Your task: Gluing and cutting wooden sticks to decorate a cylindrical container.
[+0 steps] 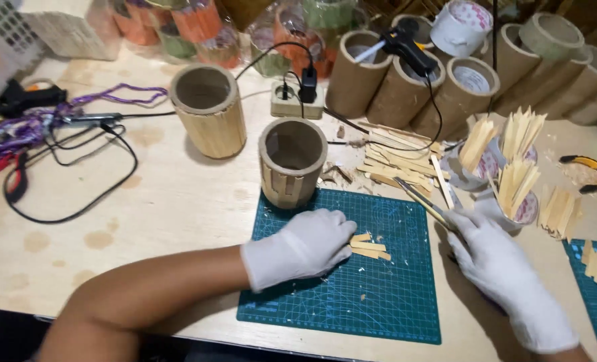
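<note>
Both hands wear white gloves. My left hand (305, 245) rests on a green cutting mat (379, 295), its fingers pressing a few short wooden sticks (369, 247) flat. My right hand (493, 258) at the mat's right edge grips a thin knife-like tool (422, 201) that points up and left. Just beyond the mat stands a cardboard tube (291, 161) partly clad in wood strips. A taller tube fully covered in sticks (209, 110) stands further left.
A loose pile of wooden sticks (395, 164) lies behind the mat. Cups with cut sticks (513, 167) stand at right. Bare cardboard tubes (459, 87) and a glue gun (405, 43) line the back. A power strip (297, 100), cables, yellow pliers (590, 171) and coloured cord (23, 127) lie around.
</note>
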